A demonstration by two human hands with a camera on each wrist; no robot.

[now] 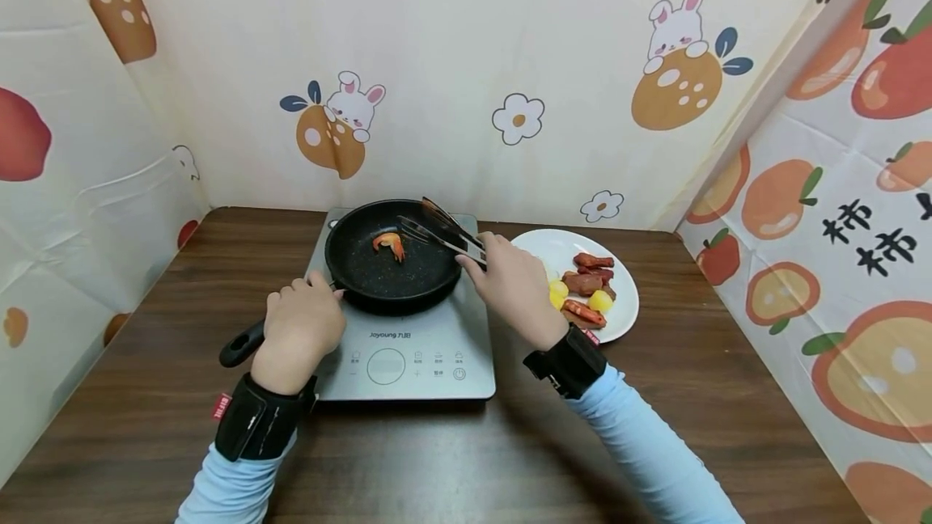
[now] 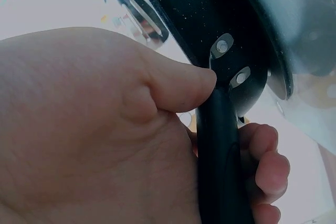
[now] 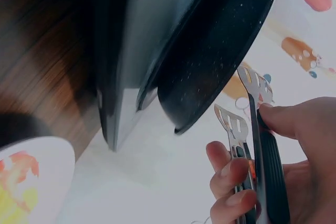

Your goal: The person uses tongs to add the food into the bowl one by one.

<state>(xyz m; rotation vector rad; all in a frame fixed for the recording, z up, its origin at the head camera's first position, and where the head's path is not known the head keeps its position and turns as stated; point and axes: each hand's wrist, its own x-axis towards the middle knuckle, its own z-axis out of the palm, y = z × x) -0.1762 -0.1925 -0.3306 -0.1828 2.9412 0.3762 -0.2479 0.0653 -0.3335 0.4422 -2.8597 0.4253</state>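
The left hand (image 1: 302,326) grips the pan (image 1: 357,261) by its handle (image 1: 243,344), which slants near-left; the right hand (image 1: 518,288) holds tongs (image 3: 270,166) pointing far-left, seemingly near a shrimp (image 1: 393,243).

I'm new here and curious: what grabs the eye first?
A black frying pan holding one orange shrimp, at the back of the cooktop. The left hand grips the handle; the right hand holds tongs near the pan. Right of the cooktop, a white plate bears reddish and yellow food.

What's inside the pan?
One curled orange shrimp lies in the pan, on the dark cooking surface. The tongs cover strips of the right side in the head view, so whatever is directly beneath them there can't be seen.
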